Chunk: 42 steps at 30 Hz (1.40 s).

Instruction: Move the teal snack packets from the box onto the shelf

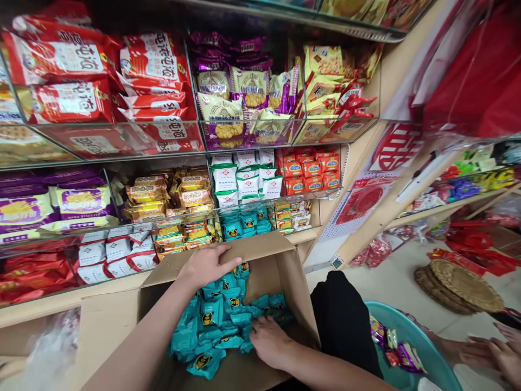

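Observation:
A cardboard box [260, 374] stands open in front of me, partly filled with teal snack packets [211, 312]. My left hand [209, 265] grips the far flap of the box, its thumb pointing right along the inner side. Down inside, my right hand [268, 339] has its fingers curled into the packets at the right of the pile; the fingertips are partly hidden among them. Just beyond the box, similar teal packets [246, 221] fill a compartment of the lowest shelf.
Glass-fronted shelves [199, 155] hold red, purple, yellow and white snack packs. Right of my dark-clothed knee [342, 320] is a teal basin [442, 361] with a few packets. Another person's hand [494, 353] is beside it. A woven round item [464, 285] lies on the floor.

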Motion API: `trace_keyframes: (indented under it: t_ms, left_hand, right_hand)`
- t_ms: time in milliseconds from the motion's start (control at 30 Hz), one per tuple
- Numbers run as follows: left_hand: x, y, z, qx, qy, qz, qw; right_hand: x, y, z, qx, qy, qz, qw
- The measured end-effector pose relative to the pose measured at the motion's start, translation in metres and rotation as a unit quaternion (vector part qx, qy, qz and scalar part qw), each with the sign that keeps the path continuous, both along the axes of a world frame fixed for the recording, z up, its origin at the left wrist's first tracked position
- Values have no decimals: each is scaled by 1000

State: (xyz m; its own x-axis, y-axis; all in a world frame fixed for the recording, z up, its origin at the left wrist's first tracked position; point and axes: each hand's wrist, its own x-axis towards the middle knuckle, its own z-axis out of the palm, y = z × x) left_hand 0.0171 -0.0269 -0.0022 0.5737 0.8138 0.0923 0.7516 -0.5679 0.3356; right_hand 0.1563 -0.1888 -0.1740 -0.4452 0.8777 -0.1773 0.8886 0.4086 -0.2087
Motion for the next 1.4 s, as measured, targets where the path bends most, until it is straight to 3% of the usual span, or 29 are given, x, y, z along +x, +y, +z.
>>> trace_keyframes:
  t_ms: [133,267,300,367,400,433,467,533,567,600,667,767,833,900,1033,1200,1267,1400]
  left_hand:
    - [-9,-27,-3,60,-45,-49,996]
    - [-29,-84,-44,88,-169,-124,974]
    - [-33,-98,-56,63,-201,-110,971]
    - [-32,-121,-75,-16,-276,2,961]
    - [-28,-129,-81,-70,-319,81,942]
    - [-23,-134,-83,-142,-360,153,909]
    - [-16,-136,-82,-221,-396,202,868]
    - [0,-136,-75,-346,-445,233,792]
    - [6,-135,-70,-367,-463,239,771]
    - [12,-133,-65,-359,-478,242,764]
    - [21,-131,-55,-294,-492,243,783]
    - [28,-131,-50,-215,-491,228,813]
    - [32,-133,-51,-203,-507,244,801]
    - [35,-135,-53,-213,-536,262,773]
    - [33,-135,-56,-263,-585,275,716]
    - [27,-130,-55,-285,-624,321,653]
    - [28,-129,-53,-278,-626,323,653]
    - [38,-130,-49,-241,-589,291,714]
  right_hand:
    - [-1,3,-7,31,-8,28,999]
    - [18,11,9,-47,170,-81,981]
    - [24,13,15,-59,204,-112,971]
    - [34,12,31,-89,286,-176,938]
    - [36,11,41,-118,356,-211,903]
    - [36,9,51,-161,448,-249,843]
    - [35,7,61,-208,543,-283,763]
    - [27,3,81,-283,677,-314,602]
    - [21,1,90,-293,708,-313,561]
    - [15,0,97,-284,727,-310,543]
    - [5,2,107,-221,738,-317,553]
    - [-5,10,111,-67,693,-351,626]
    - [-6,15,110,22,644,-366,671]
    - [-7,18,109,74,619,-369,689]
    - [-4,19,104,86,631,-401,658]
    - [0,19,100,-25,689,-466,555]
    - [-2,16,102,-65,721,-431,538]
    - [-10,12,109,-68,721,-400,562]
